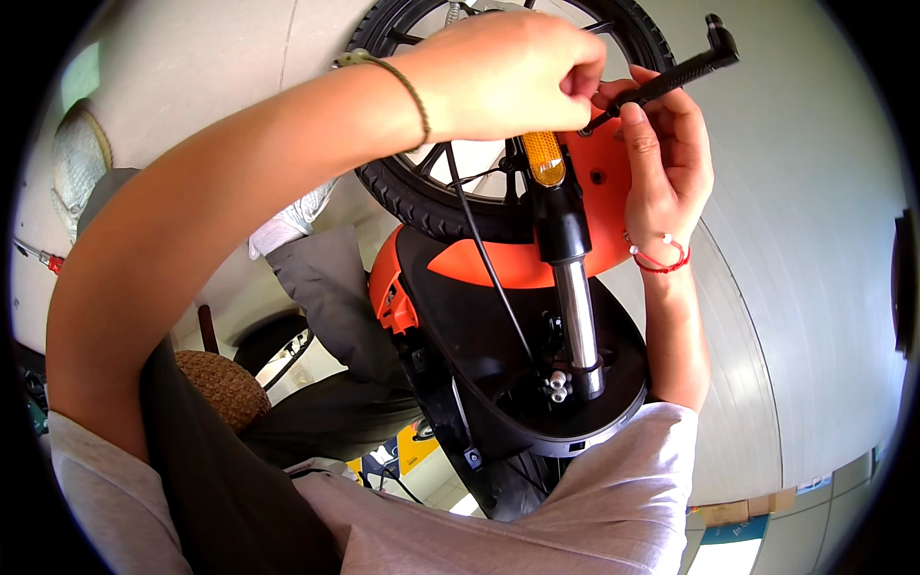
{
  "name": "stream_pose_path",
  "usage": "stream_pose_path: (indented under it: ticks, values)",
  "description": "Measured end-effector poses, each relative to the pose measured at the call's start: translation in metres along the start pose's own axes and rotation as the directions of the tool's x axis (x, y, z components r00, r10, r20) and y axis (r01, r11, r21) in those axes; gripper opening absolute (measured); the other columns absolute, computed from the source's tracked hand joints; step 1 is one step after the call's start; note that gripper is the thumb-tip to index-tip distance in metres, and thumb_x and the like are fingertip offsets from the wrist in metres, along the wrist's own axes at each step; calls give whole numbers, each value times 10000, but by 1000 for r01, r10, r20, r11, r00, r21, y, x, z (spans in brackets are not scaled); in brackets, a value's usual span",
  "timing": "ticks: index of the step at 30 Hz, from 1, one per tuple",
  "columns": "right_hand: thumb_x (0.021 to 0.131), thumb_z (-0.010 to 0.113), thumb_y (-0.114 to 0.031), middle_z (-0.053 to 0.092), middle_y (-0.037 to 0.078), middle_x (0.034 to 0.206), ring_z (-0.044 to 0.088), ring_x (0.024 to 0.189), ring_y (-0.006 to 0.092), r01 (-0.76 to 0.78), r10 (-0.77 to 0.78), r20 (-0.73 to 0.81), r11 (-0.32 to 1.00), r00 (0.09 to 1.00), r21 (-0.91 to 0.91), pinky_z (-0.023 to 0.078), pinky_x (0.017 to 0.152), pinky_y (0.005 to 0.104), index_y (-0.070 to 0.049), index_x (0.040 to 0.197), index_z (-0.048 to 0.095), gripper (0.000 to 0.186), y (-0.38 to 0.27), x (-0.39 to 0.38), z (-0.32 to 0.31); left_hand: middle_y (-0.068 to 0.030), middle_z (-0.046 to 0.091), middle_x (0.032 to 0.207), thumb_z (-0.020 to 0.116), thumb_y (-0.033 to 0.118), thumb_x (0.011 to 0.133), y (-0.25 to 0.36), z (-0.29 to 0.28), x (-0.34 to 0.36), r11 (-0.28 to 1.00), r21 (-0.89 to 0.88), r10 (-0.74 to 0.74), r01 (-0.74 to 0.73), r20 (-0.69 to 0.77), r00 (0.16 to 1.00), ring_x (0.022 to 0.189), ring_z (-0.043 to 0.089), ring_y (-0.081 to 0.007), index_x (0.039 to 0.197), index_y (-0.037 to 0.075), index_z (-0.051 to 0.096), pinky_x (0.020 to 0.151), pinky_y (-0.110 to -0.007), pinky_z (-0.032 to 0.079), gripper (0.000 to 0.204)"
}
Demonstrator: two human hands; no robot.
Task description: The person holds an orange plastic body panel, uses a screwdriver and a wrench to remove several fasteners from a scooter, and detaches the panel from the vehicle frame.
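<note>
My right hand (668, 144) grips a long black rod-shaped hand tool (676, 80) with a bent, knobbed outer end. Its thin tip points at the orange-red front fender (494, 265), close to a hole there. Reaching across from the left, my left hand (517, 77) is closed just beside that tip. Its fingertips are curled under, so whatever they pinch is hidden. Below my hands runs a fork leg (576, 311), black above and shiny metal below, with an amber reflector (543, 158). Behind is a spoked wheel with a black tyre (402, 206).
A black cable (482, 240) runs alongside the fork to a round black housing (498, 383) with metal bolts. My grey-trousered leg (335, 297) is left of the vehicle. A woven brown round seat (222, 388) and a red-handled screwdriver (48, 259) lie further left. A smooth pale surface (795, 240) curves at right.
</note>
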State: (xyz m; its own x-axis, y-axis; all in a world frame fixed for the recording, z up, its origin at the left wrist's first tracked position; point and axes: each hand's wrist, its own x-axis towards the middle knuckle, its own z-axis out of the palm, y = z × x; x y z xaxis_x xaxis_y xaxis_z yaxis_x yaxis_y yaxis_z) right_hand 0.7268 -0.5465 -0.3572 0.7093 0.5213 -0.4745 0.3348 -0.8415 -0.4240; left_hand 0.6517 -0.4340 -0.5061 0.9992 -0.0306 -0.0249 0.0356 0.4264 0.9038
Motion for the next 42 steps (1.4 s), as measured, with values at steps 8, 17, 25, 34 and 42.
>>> stream_pose_path:
  ticks: [8, 17, 25, 34, 42]
  values:
    - [984, 477, -5, 658, 103, 999, 636, 883, 141, -12, 24, -65, 984, 998, 177, 506, 794, 261, 55, 1183, 526, 213, 2, -3, -4, -57, 694, 945, 658, 199, 826, 9, 20, 7, 931, 358, -132, 77, 132, 982, 868, 679, -263, 1014, 103, 695, 732, -375, 537, 214]
    - [955, 461, -25, 660, 131, 966, 642, 836, 170, -126, 219, -183, 899, 958, 420, 495, 745, 254, 75, 1136, 539, 221, -3, 7, -16, -91, 664, 816, 679, 118, 812, 18, 25, 15, 776, 626, -45, -73, 171, 984, 821, 677, -297, 875, 46, 636, 698, -398, 548, 106]
    - [950, 479, -40, 669, 154, 998, 651, 860, 203, -73, 203, -323, 925, 925, 372, 498, 767, 273, 87, 1175, 542, 266, -7, 30, -32, -90, 658, 776, 631, 79, 762, 31, 33, 6, 658, 735, 111, -164, 121, 986, 736, 689, -280, 799, 45, 632, 596, -345, 558, 50]
    - [941, 557, -90, 686, 136, 981, 652, 824, 176, -55, 236, -283, 848, 930, 527, 517, 734, 272, 4, 1118, 577, 201, 14, 46, -19, -122, 671, 758, 589, 125, 839, 27, 28, 13, 859, 511, -102, 43, 88, 991, 755, 674, -315, 837, 5, 639, 678, -404, 527, 130]
    - [938, 506, -56, 659, 102, 831, 613, 696, 178, -184, 262, -180, 915, 948, 360, 488, 645, 279, 9, 1025, 551, 118, 14, 52, -25, -68, 667, 870, 632, 114, 837, 18, 21, 11, 886, 464, -61, -17, 151, 987, 825, 659, -288, 988, 50, 590, 696, -388, 521, 170]
